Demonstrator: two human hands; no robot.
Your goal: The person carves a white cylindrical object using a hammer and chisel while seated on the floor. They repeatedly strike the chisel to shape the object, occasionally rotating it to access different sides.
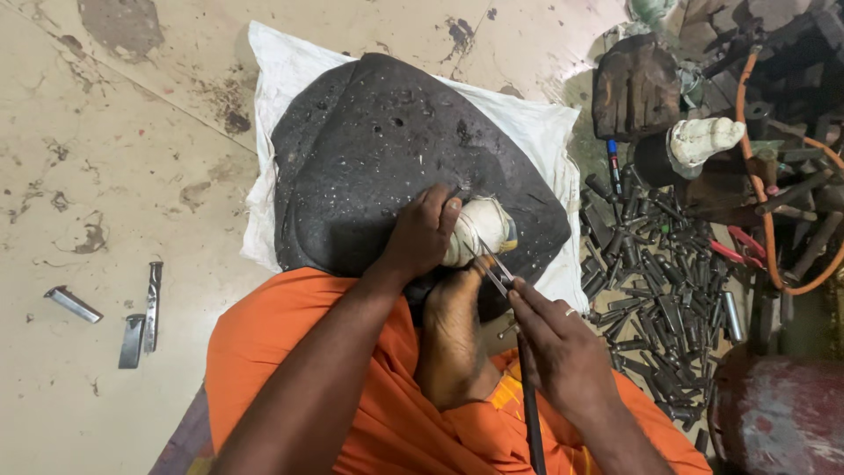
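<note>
Head view shows us seated on the floor [105, 132] in orange cloth [352, 387], looking down over a dark, dented pad [369, 149] that lies on a white sack [281, 62]. Our left hand [420, 236] is closed around a small white carving [479, 230], pressing it down onto the near edge of the pad; the fingers wrap over its left side and top. Our bare foot [453, 339] comes up from below, its toes touching the underside of the carving, just beside the left hand. Our right hand [558, 347] is clenched around a long thin tool [527, 396], whose dark shaft runs down out of the picture at the near edge, while its bright metal tip [494, 266] meets the near right side of the carving. A ring shows on one finger of the right hand. To the right of the pad, a heap of dark metal punches [655, 290] covers the floor, with a red-handled tool [737, 251] among them. Farther off on the right stand a brown wooden block [635, 88] and another white carved piece [703, 141], near an orange hose [765, 202] that curves through the clutter. A red rusty cylinder [778, 413] sits at the near right corner. Well apart on the left, three flat metal blades [132, 321] lie on the stained floor.
</note>
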